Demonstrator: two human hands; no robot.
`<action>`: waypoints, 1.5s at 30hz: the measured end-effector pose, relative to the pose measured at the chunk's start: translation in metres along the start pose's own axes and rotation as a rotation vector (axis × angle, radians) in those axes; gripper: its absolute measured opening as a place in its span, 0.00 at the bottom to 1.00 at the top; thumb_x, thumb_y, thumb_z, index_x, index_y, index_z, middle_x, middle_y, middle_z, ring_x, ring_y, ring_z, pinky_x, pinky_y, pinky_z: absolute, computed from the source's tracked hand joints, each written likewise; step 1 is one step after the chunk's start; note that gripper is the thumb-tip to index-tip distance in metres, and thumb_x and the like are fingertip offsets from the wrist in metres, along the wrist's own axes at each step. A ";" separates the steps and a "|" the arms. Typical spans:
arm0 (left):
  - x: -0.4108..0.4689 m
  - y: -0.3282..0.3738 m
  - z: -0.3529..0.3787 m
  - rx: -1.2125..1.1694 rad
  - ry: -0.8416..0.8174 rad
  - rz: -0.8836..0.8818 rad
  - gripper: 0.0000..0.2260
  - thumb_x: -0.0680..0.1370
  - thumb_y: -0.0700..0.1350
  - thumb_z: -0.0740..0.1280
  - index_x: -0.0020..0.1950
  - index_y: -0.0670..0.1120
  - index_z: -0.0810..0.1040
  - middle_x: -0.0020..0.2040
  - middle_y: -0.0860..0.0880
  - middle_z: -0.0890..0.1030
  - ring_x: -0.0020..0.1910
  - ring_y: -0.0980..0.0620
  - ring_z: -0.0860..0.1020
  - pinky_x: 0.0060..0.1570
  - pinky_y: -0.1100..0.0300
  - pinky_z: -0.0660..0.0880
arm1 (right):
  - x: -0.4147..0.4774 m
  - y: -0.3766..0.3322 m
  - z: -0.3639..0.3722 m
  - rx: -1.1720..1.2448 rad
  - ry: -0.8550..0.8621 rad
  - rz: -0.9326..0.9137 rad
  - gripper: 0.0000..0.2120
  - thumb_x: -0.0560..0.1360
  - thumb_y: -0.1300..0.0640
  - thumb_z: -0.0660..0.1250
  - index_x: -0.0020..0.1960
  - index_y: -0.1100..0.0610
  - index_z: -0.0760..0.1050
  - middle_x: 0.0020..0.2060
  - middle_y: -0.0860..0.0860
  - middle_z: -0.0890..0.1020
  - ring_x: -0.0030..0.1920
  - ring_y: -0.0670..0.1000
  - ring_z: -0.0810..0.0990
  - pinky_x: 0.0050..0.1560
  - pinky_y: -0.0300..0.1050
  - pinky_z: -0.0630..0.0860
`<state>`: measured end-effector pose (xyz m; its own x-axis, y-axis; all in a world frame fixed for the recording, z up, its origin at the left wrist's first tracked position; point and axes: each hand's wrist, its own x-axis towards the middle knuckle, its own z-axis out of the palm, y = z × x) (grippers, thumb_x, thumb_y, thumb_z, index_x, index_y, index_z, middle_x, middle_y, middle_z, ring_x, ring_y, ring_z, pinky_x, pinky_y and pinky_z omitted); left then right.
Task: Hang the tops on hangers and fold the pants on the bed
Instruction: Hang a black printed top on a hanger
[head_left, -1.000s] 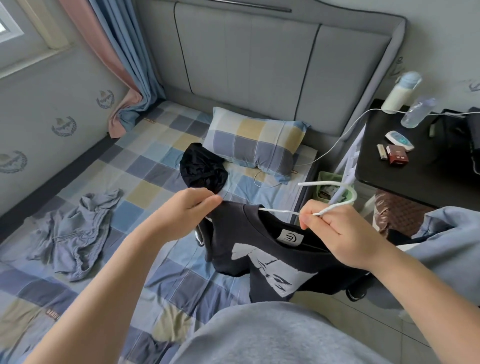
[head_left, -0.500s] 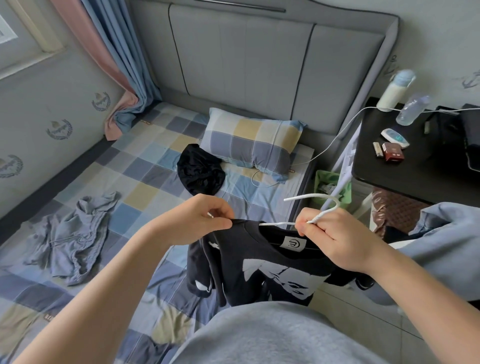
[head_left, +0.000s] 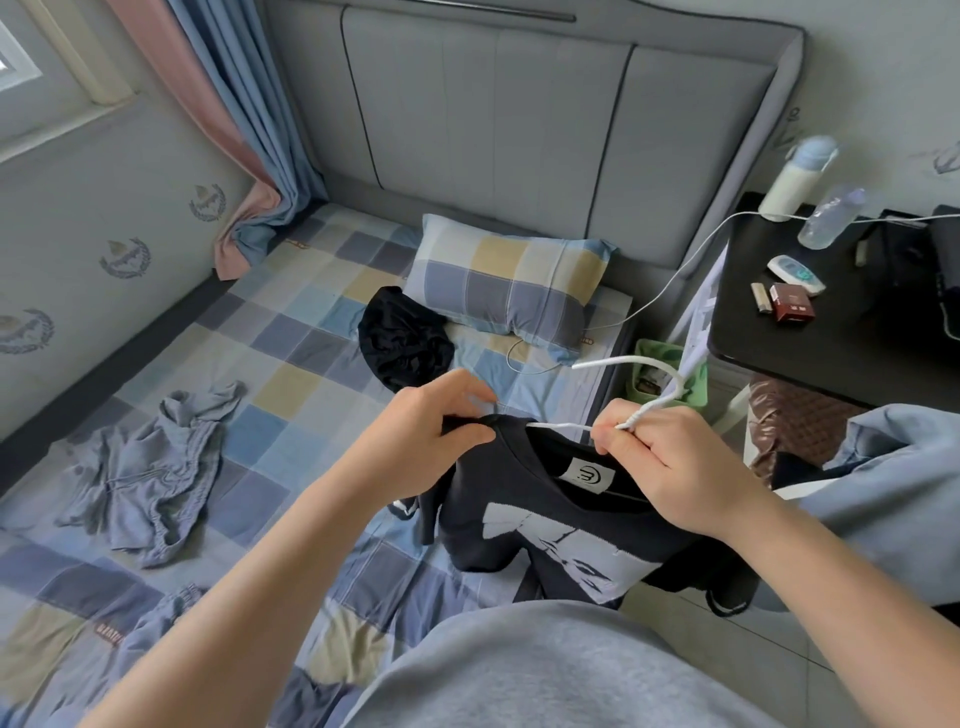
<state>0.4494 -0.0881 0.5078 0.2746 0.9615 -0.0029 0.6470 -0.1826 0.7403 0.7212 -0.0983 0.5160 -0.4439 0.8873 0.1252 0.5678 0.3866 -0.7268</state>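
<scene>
A black T-shirt (head_left: 540, 525) with a pale face print hangs over the bed's near right side. A white hanger (head_left: 649, 384) runs through its collar, hook pointing up and away. My left hand (head_left: 431, 436) pinches the shirt's left shoulder at the collar. My right hand (head_left: 670, 467) grips the hanger's neck together with the collar's right side. Grey-blue pants (head_left: 150, 478) lie crumpled on the checked bed sheet (head_left: 291, 384) at the left. A black garment (head_left: 402, 343) lies bunched by the pillow.
A checked pillow (head_left: 509, 291) leans at the grey headboard. A black side table (head_left: 852, 322) at the right carries bottles, a small box and a white cable. A green bin (head_left: 670, 371) stands between bed and table. Pale blue cloth (head_left: 893, 483) lies at the right edge.
My left hand has pulled the shirt's left shoulder up over the hanger's end and now sits closer to my right hand. The shirt hangs flatter, its print facing up.
</scene>
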 end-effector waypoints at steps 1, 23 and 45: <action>0.000 0.000 0.001 0.022 -0.005 0.018 0.07 0.79 0.44 0.71 0.54 0.54 0.81 0.44 0.68 0.80 0.46 0.71 0.78 0.45 0.79 0.68 | 0.001 0.001 0.001 -0.002 0.002 0.000 0.20 0.81 0.44 0.55 0.39 0.56 0.74 0.30 0.54 0.75 0.32 0.56 0.73 0.38 0.59 0.71; 0.001 -0.016 0.007 -0.038 0.346 0.120 0.10 0.78 0.36 0.70 0.50 0.51 0.81 0.47 0.62 0.81 0.50 0.61 0.78 0.49 0.74 0.70 | 0.018 0.028 -0.014 -0.008 -0.150 0.231 0.05 0.77 0.48 0.71 0.52 0.45 0.79 0.45 0.39 0.82 0.47 0.39 0.79 0.50 0.32 0.73; -0.015 -0.057 -0.047 0.005 0.421 -0.064 0.18 0.79 0.40 0.70 0.45 0.66 0.77 0.44 0.67 0.80 0.45 0.63 0.78 0.42 0.63 0.72 | 0.023 0.094 -0.010 0.139 -0.016 0.438 0.04 0.75 0.59 0.75 0.42 0.55 0.81 0.35 0.46 0.82 0.37 0.43 0.80 0.42 0.38 0.74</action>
<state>0.3751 -0.0824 0.4971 -0.0800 0.9706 0.2269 0.6572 -0.1198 0.7442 0.7714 -0.0387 0.4572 -0.1940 0.9550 -0.2242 0.6066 -0.0629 -0.7925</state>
